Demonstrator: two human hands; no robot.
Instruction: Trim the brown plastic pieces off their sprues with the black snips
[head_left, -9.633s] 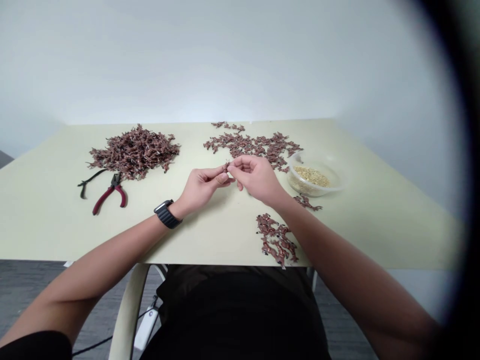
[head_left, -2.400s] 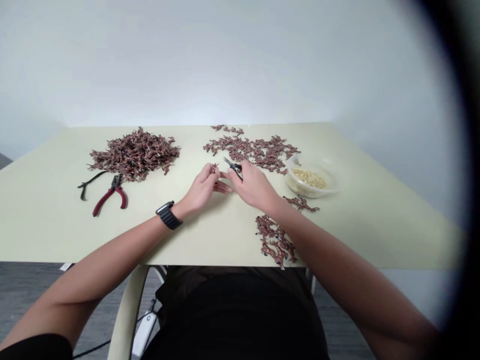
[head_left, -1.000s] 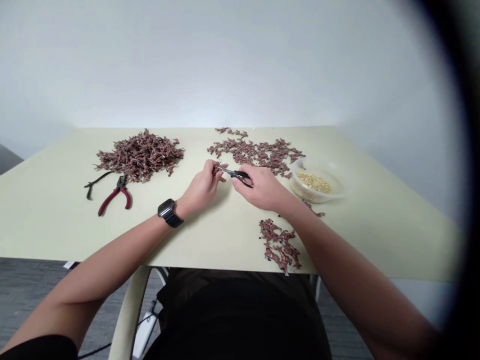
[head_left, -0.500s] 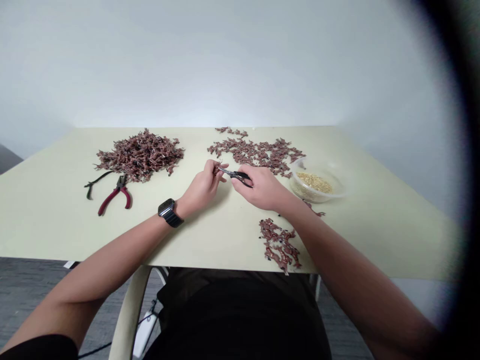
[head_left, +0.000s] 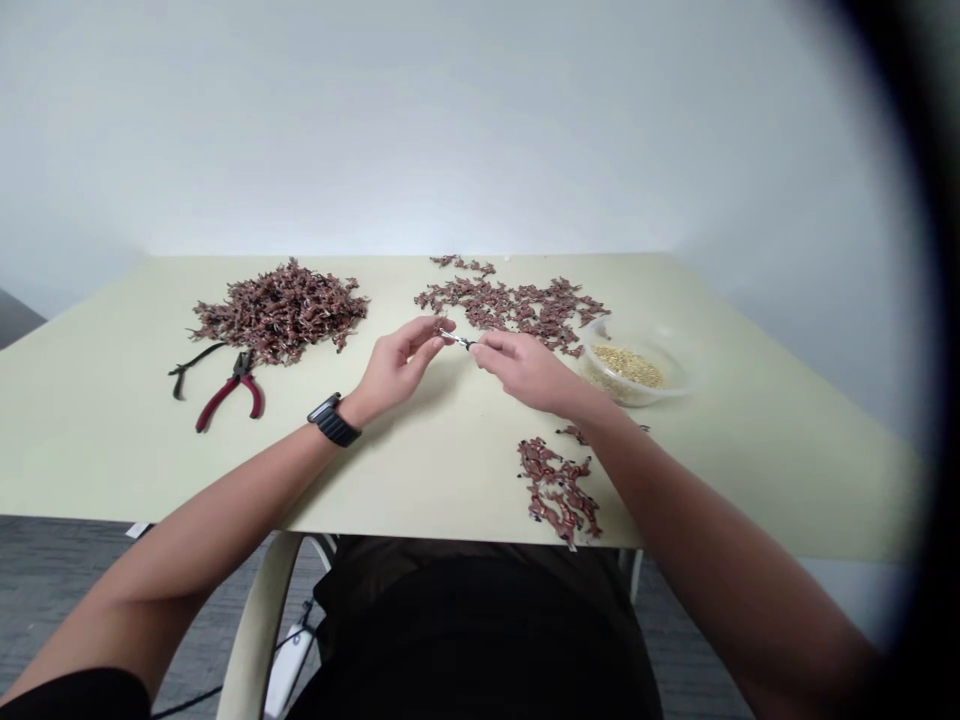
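- Pale desk (head_left: 427, 460), wall (head_left: 420, 130) behind.
- Right hand (head_left: 529, 368): grip clamped on pliers (head_left: 460, 341) mid-desk, tips toward ten o'clock.
- Left hand (head_left: 397, 365) at those tips; cannot tell its grip.
- Brown heap (head_left: 285, 310) at nine o'clock, bowl (head_left: 679, 380) at three.

Office-like workroom: plain wall (head_left: 450, 120), pale table (head_left: 427, 460), grey floor (head_left: 45, 570) (plus red-handled pliers (head_left: 241, 371)).

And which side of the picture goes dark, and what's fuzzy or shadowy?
Head view: a blurry black curve covers the right edge. Head view: the tool in the right grip looks soft, and faint shadow lies on the table below the left grip.
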